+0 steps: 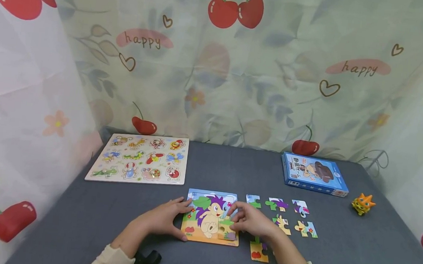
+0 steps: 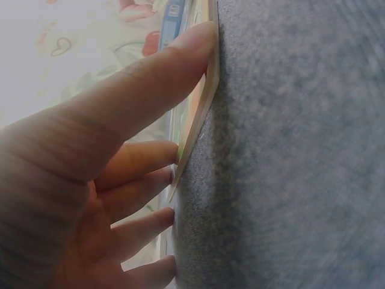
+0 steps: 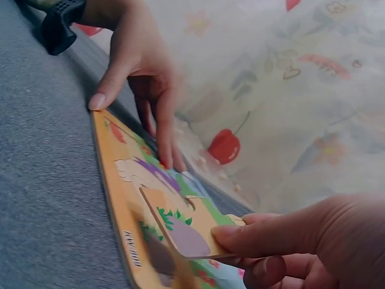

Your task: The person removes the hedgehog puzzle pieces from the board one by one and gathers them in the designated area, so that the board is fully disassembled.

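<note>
A jigsaw board (image 1: 209, 240) with a purple-haired cartoon figure lies on the grey table in the head view. My left hand (image 1: 162, 219) rests at its left side, thumb on the near corner and fingers spread along the edge. In the left wrist view the thumb (image 2: 174, 63) touches the board's rim. My right hand (image 1: 254, 223) pinches a jigsaw piece (image 3: 186, 227) between thumb and fingers. That piece is tilted just over the board's near right corner and bears a grey-purple patch and green leaves. Several loose jigsaw pieces (image 1: 306, 229) lie to the right of the board.
An insect peg puzzle (image 1: 143, 180) stretches across the back left of the table. At the back right lie a blue box (image 1: 313, 174) and, nearer, a small orange-and-yellow figurine (image 1: 363, 205). Patterned curtains (image 1: 237, 100) close off the back and sides.
</note>
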Tool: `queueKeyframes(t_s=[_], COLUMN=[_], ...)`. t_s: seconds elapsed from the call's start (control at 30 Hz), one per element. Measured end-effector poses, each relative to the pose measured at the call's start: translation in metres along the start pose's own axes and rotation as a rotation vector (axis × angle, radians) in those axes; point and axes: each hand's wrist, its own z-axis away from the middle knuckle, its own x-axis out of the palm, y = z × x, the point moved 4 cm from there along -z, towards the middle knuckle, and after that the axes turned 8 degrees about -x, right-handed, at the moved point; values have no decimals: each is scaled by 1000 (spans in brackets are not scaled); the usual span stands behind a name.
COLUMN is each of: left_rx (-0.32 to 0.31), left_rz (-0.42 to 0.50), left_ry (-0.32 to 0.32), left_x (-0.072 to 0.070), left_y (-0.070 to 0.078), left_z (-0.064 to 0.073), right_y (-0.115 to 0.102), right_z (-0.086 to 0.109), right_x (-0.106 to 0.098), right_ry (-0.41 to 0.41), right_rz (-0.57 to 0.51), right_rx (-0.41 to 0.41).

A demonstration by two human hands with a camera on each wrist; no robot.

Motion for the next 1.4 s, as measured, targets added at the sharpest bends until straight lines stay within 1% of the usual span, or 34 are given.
queueKeyframes(t_s=[0.1, 0.37, 0.53, 0.77, 0.87, 1.03, 1.2, 1.3, 1.4], left_rx=[7, -11, -5, -4, -5, 4, 1, -10, -10], left_rz=[5, 23, 28, 16, 15, 24, 25, 28, 24], left_ry=[1, 6, 10, 13, 11, 6, 3, 1, 2], left_x=[0, 0, -2, -3, -3, -2, -1, 0, 0], left_y=[0, 0, 1, 1, 1, 0, 0, 0, 0], left_z=[0, 0, 0, 0, -1, 0, 0, 0, 0], right_y=[-2, -8, -7, 0, 3, 12, 24, 33, 41], right_z=[2, 14, 29, 53, 65, 85, 104, 119, 136], right_x=[-6, -23, -38, -59, -67, -78, -86, -92, -98], right_ry=[10, 21, 44, 79, 104, 152, 197, 233, 265], right_rz=[-14, 23, 70, 38, 33, 24, -1, -8, 7], right_rx=[-8, -33, -54, -64, -43, 34, 91, 120, 146])
